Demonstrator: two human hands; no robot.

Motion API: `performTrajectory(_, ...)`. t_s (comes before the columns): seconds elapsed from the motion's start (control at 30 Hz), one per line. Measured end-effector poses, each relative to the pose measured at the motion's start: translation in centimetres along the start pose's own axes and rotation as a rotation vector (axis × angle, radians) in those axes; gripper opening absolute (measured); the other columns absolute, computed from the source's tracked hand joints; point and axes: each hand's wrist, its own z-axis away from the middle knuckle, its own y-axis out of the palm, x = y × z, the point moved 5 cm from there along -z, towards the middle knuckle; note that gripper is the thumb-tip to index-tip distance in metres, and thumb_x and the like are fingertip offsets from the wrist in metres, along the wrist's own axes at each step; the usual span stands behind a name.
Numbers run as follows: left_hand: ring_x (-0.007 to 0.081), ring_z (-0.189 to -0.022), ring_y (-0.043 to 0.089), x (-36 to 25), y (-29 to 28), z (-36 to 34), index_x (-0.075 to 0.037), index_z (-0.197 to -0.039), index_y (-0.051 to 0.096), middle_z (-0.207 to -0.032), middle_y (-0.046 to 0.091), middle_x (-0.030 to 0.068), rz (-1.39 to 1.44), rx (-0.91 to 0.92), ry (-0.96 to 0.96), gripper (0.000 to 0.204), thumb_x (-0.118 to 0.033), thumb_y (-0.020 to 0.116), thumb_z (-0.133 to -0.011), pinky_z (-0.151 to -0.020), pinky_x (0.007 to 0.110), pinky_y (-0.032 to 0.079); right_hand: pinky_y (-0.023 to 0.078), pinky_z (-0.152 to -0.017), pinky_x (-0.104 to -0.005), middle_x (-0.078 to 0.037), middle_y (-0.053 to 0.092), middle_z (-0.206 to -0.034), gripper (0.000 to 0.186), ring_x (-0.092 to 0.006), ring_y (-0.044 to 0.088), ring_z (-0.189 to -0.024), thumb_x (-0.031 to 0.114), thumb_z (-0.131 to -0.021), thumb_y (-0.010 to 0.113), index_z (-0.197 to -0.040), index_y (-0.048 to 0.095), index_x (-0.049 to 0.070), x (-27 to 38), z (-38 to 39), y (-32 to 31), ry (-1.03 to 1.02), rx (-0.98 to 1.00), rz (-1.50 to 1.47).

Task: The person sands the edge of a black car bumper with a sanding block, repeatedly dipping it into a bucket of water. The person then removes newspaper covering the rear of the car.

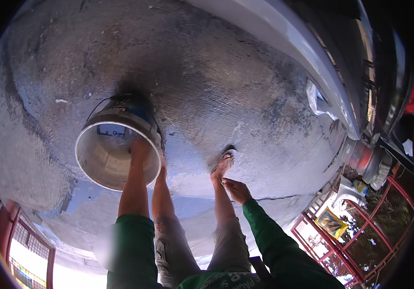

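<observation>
The round, white-rimmed plastic bucket (89, 156), printed on its dark outside, stood on rough grey concrete floor (265, 115). Your left hand (139, 148) was inside, its grip impossible to tell; your right hand (238, 190) was beside your bare right shin (223, 204), grip unclear. White lettering (231, 278) marked your green fabric shirt (191, 281).

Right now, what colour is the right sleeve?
The right sleeve is dark green, shown best in the head view.

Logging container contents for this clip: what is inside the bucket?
Inside the bucket are the left hand and a dark-outlined bluish patch. The left forearm covers part of the interior; what the fingers hold, if anything, cannot be made out.
</observation>
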Motion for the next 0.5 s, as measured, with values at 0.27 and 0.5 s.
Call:
performTrajectory(0.27,0.0406,-0.103,0.072,-5.3,-12.0,6.1,-0.008,-0.14,0.063,-0.123,0.071,0.024,0.405,-0.003,-0.173,0.043,-0.019,0.057,-0.099,-0.082,0.05,0.061,0.054,-0.1,-0.036,-0.014,0.076,-0.122,0.041,-0.0257,0.073,-0.114,0.037,-0.105,0.059,-0.132,0.071,0.009,-1.9,5.0,-1.1,-0.05,0.102,0.055)
performTrajectory(0.5,0.0255,-0.11,0.072,-45.6,-37.1,16.3,-0.006,-0.143,0.06,-0.134,0.068,0.015,0.408,-0.314,0.651,0.042,-0.002,0.054,-0.102,-0.084,0.039,0.066,0.057,-0.091,-0.0364,-0.017,0.079,-0.108,0.036,-0.0268,0.076,-0.103,0.034,-0.103,0.064,-0.129,0.073,0.011,-1.1,6.7,-5.9,-0.314,-0.028,-0.219)
